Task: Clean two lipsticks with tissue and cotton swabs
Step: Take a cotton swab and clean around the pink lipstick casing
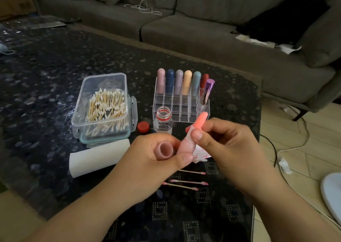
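My left hand (147, 158) holds a pink lipstick (186, 145) by its tube, with the coral stick (201, 120) extended upward. The lipstick's pink cap (164, 150) is tucked in the same hand, open end facing me. My right hand (223, 145) pinches a white tissue (200, 154), stained pink, against the lipstick just below the coral stick. Three used cotton swabs (186, 182) with pink tips lie on the table under my hands.
A clear box of cotton swabs (103, 108) stands at left, a tissue roll (96, 157) in front of it. An open small bottle (163, 120) and its red cap (143, 127) sit centre. A clear organizer (181, 103) holds several lipsticks. A sofa (203, 29) is behind.
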A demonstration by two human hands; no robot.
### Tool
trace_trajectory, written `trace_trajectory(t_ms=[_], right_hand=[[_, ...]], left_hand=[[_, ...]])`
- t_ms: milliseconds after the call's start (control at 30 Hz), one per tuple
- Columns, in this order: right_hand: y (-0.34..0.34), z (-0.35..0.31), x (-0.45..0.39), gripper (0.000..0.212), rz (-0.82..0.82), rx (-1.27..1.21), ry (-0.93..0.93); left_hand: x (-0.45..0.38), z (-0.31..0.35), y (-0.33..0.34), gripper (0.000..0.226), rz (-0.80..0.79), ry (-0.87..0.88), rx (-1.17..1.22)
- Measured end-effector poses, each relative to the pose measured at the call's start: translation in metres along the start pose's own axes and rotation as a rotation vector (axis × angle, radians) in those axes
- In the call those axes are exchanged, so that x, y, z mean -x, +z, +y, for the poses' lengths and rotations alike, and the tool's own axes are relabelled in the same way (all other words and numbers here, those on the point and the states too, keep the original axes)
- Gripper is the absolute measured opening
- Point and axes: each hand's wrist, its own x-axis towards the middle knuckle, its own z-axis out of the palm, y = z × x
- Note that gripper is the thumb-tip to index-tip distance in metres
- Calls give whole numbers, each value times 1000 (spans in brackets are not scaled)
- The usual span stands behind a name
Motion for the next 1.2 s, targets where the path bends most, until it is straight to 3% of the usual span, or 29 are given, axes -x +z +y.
trace_trajectory(t_ms=[167, 233, 333, 467, 567, 633, 700, 800, 900, 1000, 1133, 1200], right_hand=[[-8, -4, 1, 21, -181, -199, -47], [-9, -5, 1, 19, -167, -229, -60], [-7, -5, 1, 16, -115, -128, -77], [-5, -4, 3, 34, -149, -72, -101], [-7, -5, 3, 31, -180, -137, -127], [-6, -6, 4, 26, -207, -241, -133], [-6, -6, 3, 25, -189, -247, -135], [-8, -6, 1, 25, -122, -205, -109], [-10, -7, 2, 26, -119, -189, -94], [-9, -7, 3, 23, -136, -230, -102], [-7, -9, 4, 25, -240, -309, -137], [-8, -9, 4, 23, -237, -308, -126]], left_hand=[[2, 2, -7, 41, -385, -68, 487], [1, 3, -5, 50, -350, -58, 486], [0, 4, 0, 63, -153, -50, 362], [1, 6, 2, 40, -41, -24, 237], [1, 8, -5, 22, -240, -24, 371], [1, 10, -9, 23, -412, -25, 527], [1, 10, -8, 35, -409, -19, 492], [1, 8, -2, 52, -220, -58, 336], [2, 8, 0, 32, -110, -19, 211], [1, 9, -3, 26, -202, 0, 268], [1, 8, -6, 37, -480, -59, 586], [0, 7, -7, 35, -496, -75, 612]])
